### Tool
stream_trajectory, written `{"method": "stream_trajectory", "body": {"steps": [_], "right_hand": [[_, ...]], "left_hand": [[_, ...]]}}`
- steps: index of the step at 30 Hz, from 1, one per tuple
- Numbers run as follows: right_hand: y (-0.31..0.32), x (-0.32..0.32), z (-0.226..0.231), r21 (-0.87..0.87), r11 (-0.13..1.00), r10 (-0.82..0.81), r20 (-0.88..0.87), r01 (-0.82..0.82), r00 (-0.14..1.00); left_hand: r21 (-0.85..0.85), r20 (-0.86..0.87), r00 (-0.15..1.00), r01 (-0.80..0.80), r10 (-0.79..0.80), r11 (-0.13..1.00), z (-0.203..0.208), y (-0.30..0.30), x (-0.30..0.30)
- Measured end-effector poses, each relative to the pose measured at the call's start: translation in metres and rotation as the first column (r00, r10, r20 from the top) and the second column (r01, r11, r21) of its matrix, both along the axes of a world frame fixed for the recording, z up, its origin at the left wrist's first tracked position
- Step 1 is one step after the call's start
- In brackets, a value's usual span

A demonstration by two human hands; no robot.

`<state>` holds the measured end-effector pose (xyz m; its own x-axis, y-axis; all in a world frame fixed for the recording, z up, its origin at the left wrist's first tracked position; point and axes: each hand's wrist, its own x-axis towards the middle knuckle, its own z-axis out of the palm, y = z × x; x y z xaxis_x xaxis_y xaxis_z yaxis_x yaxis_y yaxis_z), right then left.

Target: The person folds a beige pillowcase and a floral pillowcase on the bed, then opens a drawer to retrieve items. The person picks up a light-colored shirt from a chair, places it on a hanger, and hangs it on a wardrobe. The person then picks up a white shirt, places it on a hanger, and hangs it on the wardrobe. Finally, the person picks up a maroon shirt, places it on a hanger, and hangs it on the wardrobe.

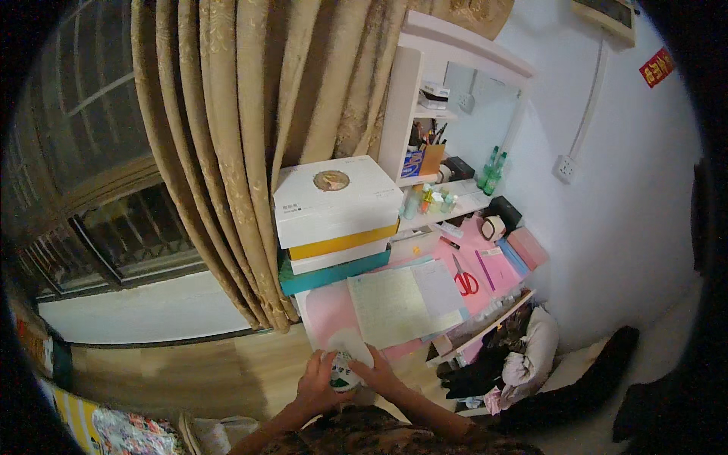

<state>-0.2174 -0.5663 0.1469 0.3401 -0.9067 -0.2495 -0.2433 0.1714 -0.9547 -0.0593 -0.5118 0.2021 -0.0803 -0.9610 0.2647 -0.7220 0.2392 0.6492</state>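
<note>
Close to my body, at the desk's near edge, both hands are closed around a small white packet [343, 373] with dark and green print. Its exact kind cannot be made out. My left hand [315, 381] grips it from the left side. On the other side my right hand [381, 377] presses its fingers against it. A pale white piece [350, 345] sticks up beyond the fingers, toward the desk; whether it belongs to the packet is unclear. Just past it lies an open notebook [390, 303] on the pink desk top [326, 307].
Stacked boxes [337, 205] stand at the desk's far left beside tan curtains [227, 152]. Red scissors [465, 282] and a pink booklet [498, 269] lie right of the notebook. Green bottles [493, 173] stand by the mirror [474, 98]. An open drawer [485, 326] juts out at right, near piled clothes [531, 345].
</note>
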Motion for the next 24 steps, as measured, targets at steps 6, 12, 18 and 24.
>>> {"method": "stream_trajectory", "body": {"steps": [6, 12, 18, 24], "right_hand": [[0.0, -0.01, -0.031, 0.047, 0.994, -0.109, 0.126, 0.104, 0.986], [-0.031, -0.027, -0.006, 0.24, 0.97, -0.109, 0.272, 0.042, 0.956], [-0.093, -0.077, -0.052, 0.099, 0.981, -0.166, -0.005, 0.166, 0.986], [-0.158, -0.16, -0.052, -0.302, 0.94, -0.246, -0.27, 0.16, 0.931]], "left_hand": [[0.026, 0.044, 0.999, 0.023, -0.024, 0.999, -0.023, -0.009, -0.013], [0.033, 0.053, 0.998, 0.036, -0.038, 0.999, -0.042, -0.039, -0.031], [0.043, 0.122, 0.985, 0.12, -0.125, 0.992, -0.077, -0.106, -0.072], [0.158, 0.033, 0.972, 0.226, -0.234, 0.961, -0.096, -0.179, -0.123]]}}
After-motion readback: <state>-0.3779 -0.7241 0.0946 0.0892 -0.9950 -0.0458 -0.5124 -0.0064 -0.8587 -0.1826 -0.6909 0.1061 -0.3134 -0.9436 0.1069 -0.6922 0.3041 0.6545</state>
